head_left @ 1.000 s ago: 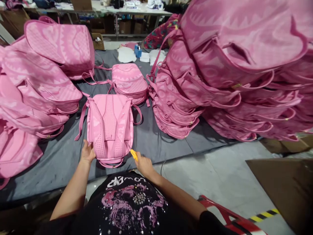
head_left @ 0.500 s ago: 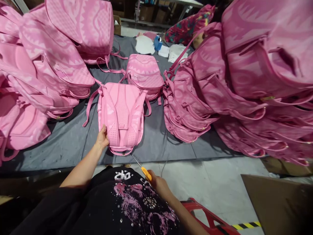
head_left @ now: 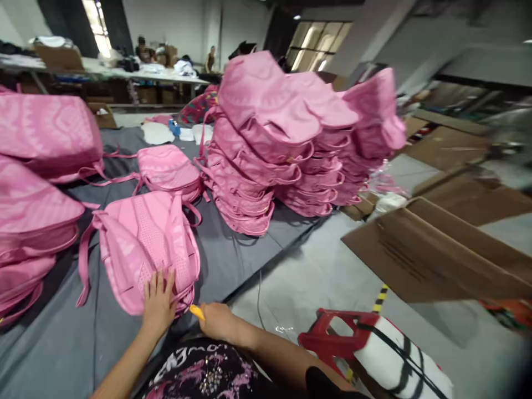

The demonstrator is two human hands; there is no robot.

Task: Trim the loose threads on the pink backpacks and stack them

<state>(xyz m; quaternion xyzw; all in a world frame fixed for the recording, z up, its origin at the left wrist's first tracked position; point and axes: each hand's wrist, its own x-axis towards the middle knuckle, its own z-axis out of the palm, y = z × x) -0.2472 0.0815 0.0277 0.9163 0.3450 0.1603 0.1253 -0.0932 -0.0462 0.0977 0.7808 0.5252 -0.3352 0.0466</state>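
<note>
A pink backpack (head_left: 141,244) lies on the grey-covered table with its straps and padded back facing up. My left hand (head_left: 159,299) rests flat on the lower part of its back, fingers stretched out and spread. At the backpack's near right corner, my right hand (head_left: 218,320) is closed around a yellow-handled tool (head_left: 197,312). The tool's thin metal shaft is mostly hidden against the bag's lower edge, where I cannot tell exactly what it touches. Just beyond lies a smaller-looking pink backpack (head_left: 168,169).
Tall stacks of pink backpacks (head_left: 270,111) stand to the right, and more bags (head_left: 33,205) are piled at the left. A red stool (head_left: 338,335) and an open cardboard box (head_left: 432,249) are on the floor at right. People are in the background.
My view has swung up and to the right. My left hand has moved from the backpack's left side onto its back. The right hand has brought the tool closer against the bag's bottom corner.
</note>
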